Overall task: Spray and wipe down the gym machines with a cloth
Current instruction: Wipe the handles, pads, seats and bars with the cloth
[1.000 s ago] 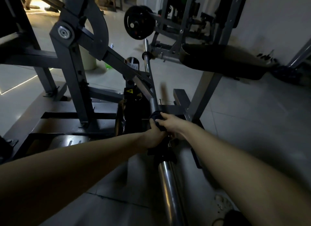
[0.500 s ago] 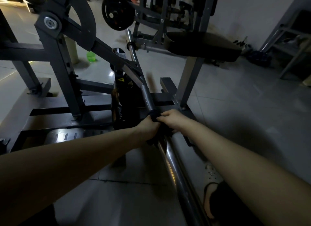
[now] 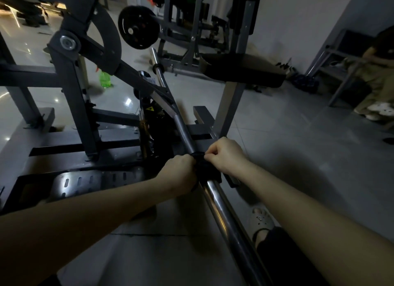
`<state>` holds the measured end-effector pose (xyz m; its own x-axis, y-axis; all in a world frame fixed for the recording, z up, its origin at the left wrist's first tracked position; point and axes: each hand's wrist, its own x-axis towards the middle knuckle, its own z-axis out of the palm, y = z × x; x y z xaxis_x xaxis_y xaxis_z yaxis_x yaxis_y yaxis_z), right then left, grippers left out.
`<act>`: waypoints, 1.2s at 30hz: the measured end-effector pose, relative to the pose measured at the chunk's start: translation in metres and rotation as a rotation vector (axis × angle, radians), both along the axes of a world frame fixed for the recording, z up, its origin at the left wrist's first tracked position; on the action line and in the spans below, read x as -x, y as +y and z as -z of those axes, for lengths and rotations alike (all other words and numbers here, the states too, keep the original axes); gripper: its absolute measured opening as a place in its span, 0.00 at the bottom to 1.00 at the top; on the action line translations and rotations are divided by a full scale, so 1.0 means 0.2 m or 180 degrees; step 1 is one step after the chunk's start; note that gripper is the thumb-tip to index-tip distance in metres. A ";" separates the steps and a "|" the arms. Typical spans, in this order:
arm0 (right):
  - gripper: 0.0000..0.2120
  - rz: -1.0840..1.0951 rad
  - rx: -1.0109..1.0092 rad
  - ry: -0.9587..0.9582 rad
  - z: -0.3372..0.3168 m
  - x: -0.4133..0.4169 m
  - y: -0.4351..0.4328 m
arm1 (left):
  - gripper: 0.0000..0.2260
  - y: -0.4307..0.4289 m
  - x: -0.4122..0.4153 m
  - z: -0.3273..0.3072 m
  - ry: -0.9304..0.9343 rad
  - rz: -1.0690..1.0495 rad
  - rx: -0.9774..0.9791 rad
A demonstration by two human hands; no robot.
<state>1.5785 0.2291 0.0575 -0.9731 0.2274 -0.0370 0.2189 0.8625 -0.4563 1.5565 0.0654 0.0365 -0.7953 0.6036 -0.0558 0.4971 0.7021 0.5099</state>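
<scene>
From my station I see both hands on the long shiny steel bar [image 3: 223, 211] of the grey metal gym machine [image 3: 70, 89]. A small black cloth [image 3: 203, 166] is wrapped around this bar, near the middle of the view, and it sits between the two hands. The left hand [image 3: 179, 172] has its fingers curled around the cloth and the bar from the left side. The right hand [image 3: 226, 155] is closed like a fist and pinches the upper edge of the cloth. The green plastic spray bottle [image 3: 105, 80] stands on the pale tiled floor [image 3: 277, 157] behind the machine, well apart from the hands. A round black weight plate [image 3: 138, 27] is seen farther back, and a black padded seat [image 3: 243, 72] is to the right of the bar.
</scene>
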 end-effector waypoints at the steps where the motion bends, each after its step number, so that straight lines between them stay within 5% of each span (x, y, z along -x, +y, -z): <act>1: 0.07 -0.0023 0.0174 0.0098 -0.03 -0.01 -0.01 | 0.06 -0.02 0.01 -0.02 -0.0148 0.0002 -0.0113; 7: 0.10 -0.0015 0.1288 0.0428 -0.19 -0.06 -0.08 | 0.13 -0.21 -0.01 -0.10 -0.0754 -0.0122 -0.1522; 17: 0.10 0.0323 0.2186 0.0406 -0.30 -0.20 -0.41 | 0.06 -0.48 -0.08 -0.26 -0.1948 -0.0264 -0.2448; 20: 0.13 0.0250 0.2250 0.0203 -0.38 -0.22 -0.51 | 0.08 -0.56 -0.06 -0.28 -0.1680 -0.0442 -0.2342; 26: 0.14 -0.0145 0.0946 -0.0717 -0.39 -0.15 -0.61 | 0.03 -0.55 -0.03 -0.20 -0.1142 -0.0520 -0.1484; 29: 0.20 -0.0030 0.0896 -0.0891 -0.35 -0.08 -0.60 | 0.13 -0.55 0.01 -0.17 -0.1100 -0.0881 -0.1646; 32: 0.22 0.0135 0.1124 -0.0940 -0.33 -0.01 -0.59 | 0.22 -0.54 0.05 -0.17 -0.1334 -0.1194 -0.2012; 36: 0.21 0.0189 0.1678 -0.0988 -0.28 0.05 -0.58 | 0.10 -0.55 0.14 -0.16 -0.2292 -0.1101 -0.2273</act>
